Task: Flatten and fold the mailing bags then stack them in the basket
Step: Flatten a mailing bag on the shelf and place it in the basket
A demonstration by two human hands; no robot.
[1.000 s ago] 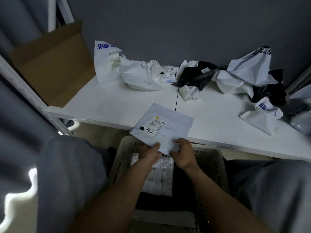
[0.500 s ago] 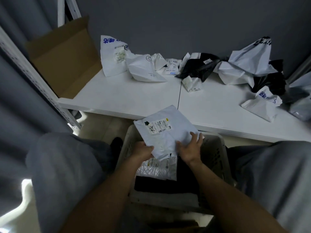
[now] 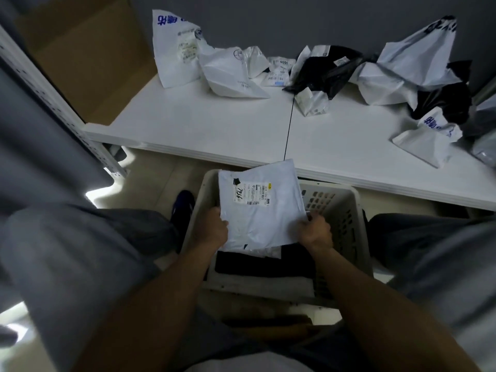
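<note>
progress looks partial: one flat, folded white plastic mailing bag with a printed shipping label (image 3: 261, 210) is held over the pale perforated plastic basket (image 3: 346, 218), just above the pile inside and not yet laid down. left grip (image 3: 212, 232) pinches the bag's near left edge; right grip (image 3: 314, 232) pinches its near right corner. inside the basket lie another white labelled bag (image 3: 268, 252), mostly hidden, and folded black bags (image 3: 263, 265) beneath it; how many i cannot tell. on the white tabletop (image 3: 214, 124), along the far edge and out to the right, crumpled white mailing bags (image 3: 230, 73) and crumpled black mailing bags (image 3: 324, 68) lie unflattened, so i judge that most of the work remains.
</note>
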